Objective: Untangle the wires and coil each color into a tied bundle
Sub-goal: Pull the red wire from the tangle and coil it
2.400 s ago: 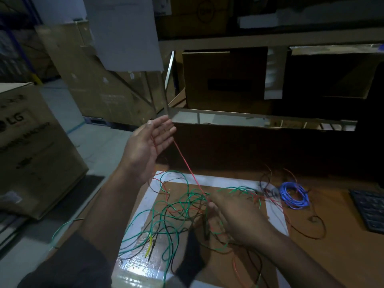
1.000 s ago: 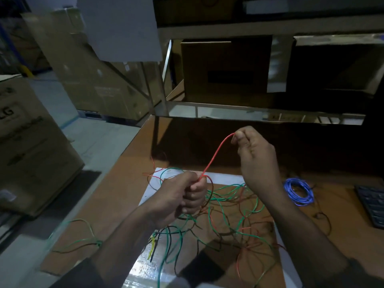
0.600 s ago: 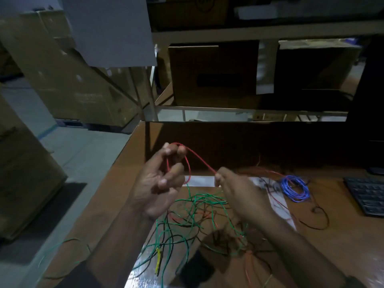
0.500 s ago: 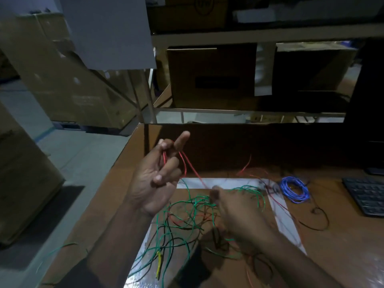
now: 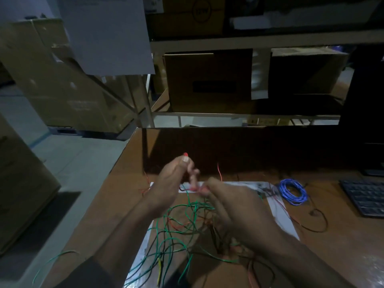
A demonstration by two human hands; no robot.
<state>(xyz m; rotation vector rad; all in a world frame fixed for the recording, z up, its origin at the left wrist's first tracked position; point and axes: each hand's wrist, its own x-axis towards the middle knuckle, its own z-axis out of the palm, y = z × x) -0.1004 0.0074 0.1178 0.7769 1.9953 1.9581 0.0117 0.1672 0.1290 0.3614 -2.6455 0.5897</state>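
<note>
Your left hand [image 5: 170, 183] is raised above the tabletop [image 5: 116, 204], fingers curled round loops of the red wire [image 5: 185, 154], which shows at the thumb tip. Your right hand [image 5: 234, 204] sits just beside it, fingertips pinching the same red wire; motion blur hides the exact grip. Tangled green wires [image 5: 182, 221] lie below on a white sheet [image 5: 284, 221]. The coiled blue bundle [image 5: 293, 192] rests to the right, near a keyboard [image 5: 365, 196].
</note>
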